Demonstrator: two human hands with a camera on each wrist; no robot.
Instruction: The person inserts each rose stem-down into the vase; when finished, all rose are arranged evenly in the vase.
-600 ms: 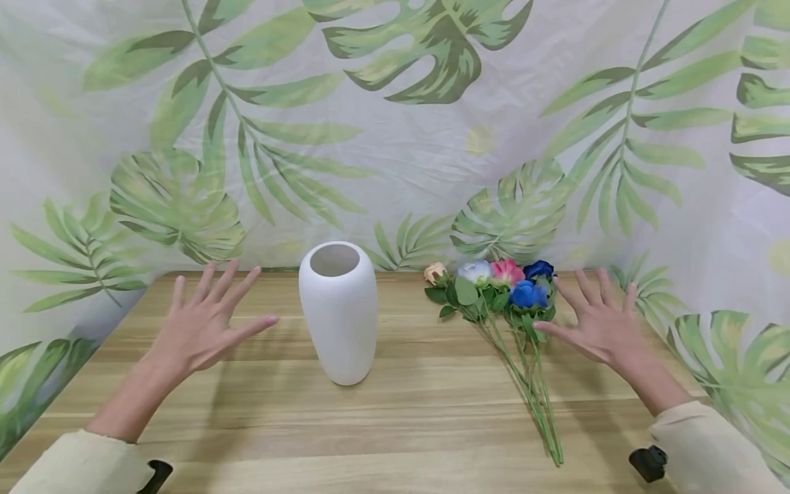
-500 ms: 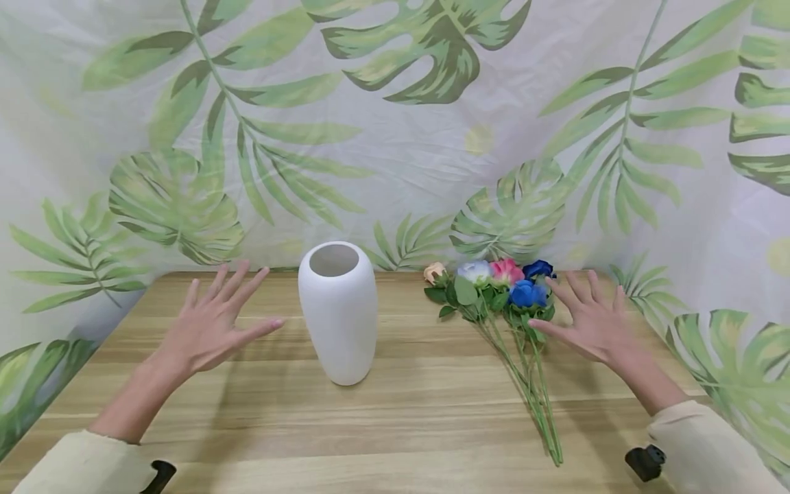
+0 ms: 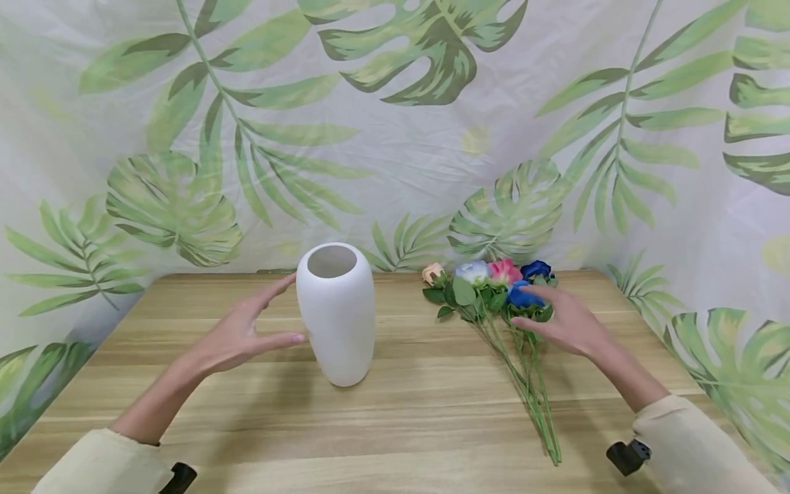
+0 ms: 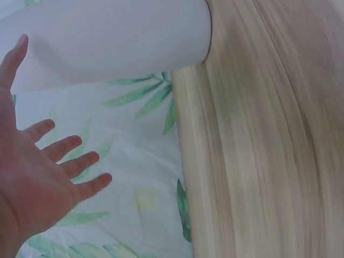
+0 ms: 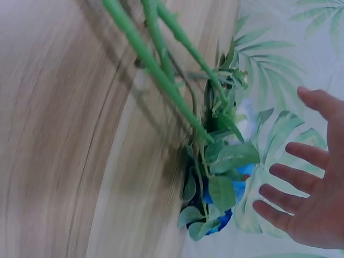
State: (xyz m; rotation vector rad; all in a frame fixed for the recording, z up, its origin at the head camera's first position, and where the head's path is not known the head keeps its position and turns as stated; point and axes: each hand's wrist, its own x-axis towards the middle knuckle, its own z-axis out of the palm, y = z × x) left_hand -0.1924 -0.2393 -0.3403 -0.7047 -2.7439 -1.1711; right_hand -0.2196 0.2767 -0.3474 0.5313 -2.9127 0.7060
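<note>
A white vase [image 3: 341, 322] stands upright on the table, its round mouth facing up. My left hand [image 3: 230, 341] is at the vase's left side, thumb and fingers spread apart. In the left wrist view that hand [image 4: 37, 177] has extended fingers and holds nothing; whether the thumb touches the vase [image 4: 118, 40] cannot be told. Over the blue rose [image 3: 521, 296] hovers my right hand [image 3: 570, 322], partly covering the flower heads. Seen from the right wrist, its fingers [image 5: 295, 177] are apart from the green stems [image 5: 166, 80] and grip nothing.
Beside the blue rose lie a peach rose [image 3: 434, 273], a pale blue flower [image 3: 472, 272], a pink flower [image 3: 503, 272] and a dark blue rose [image 3: 535, 269]. Their stems [image 3: 532, 405] point toward the table's front. A leaf-patterned cloth [image 3: 407, 171] hangs behind the wooden table [image 3: 401, 425].
My left hand has moved right to the vase, turning from a spread palm-down pose to a sideways one. My right hand has moved left over the blue rose, its fingers drawing closer together.
</note>
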